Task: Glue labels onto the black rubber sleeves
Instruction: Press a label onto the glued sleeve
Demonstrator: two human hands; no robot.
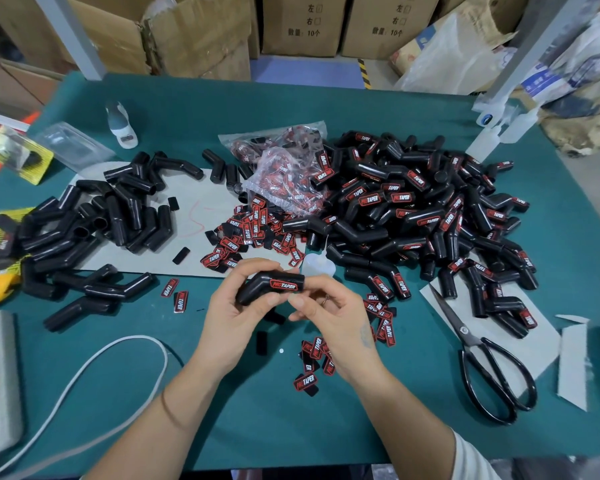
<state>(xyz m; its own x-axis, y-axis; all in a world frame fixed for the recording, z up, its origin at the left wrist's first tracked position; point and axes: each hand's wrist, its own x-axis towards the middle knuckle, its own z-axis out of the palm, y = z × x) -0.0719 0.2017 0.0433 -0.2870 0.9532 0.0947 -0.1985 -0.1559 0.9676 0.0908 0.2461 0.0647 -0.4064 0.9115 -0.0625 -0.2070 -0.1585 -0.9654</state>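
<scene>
Centrally, above the green surface (291,427), both hands hold one bent black rubber sleeve (257,289) with a red-and-black label (284,285) already on its upper arm. The left hand (236,317) curls its fingers (257,268) over the sleeve's top, thumb against its lower edge; the right hand (333,323) pinches the sleeve's right end between thumb and curled fingertips. Just behind the hands stands a small translucent glue bottle (317,265). Loose labels (253,230) lie scattered beyond it and under the right wrist. To the left sits a pile of unlabelled sleeves (94,220) on grey card; to the right, a larger heap of labelled sleeves (430,209). A clear bag of labels (284,178) rests between the piles. Black scissors (492,372) lie at far right.
</scene>
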